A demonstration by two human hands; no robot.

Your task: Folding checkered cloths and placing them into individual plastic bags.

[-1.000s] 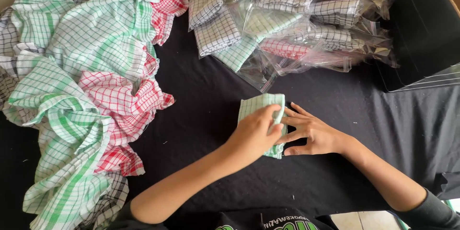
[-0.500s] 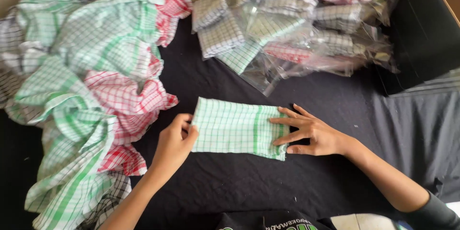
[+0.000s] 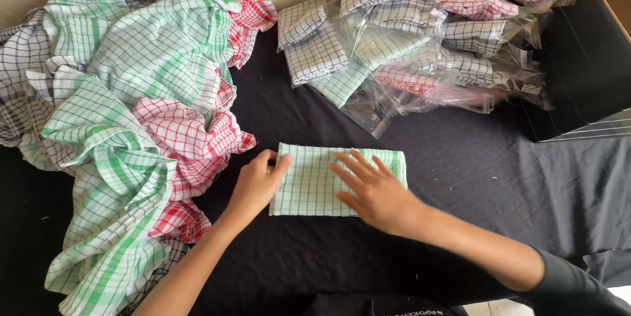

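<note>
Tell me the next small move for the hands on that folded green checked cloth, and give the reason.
Probably fold the green-and-white checked cloth in half, left edge over to the right. The left hand already grips its left edge, the right hand lies flat on the right half pinning it, and the cloth looks longer than the bagged folded cloths behind.
</note>
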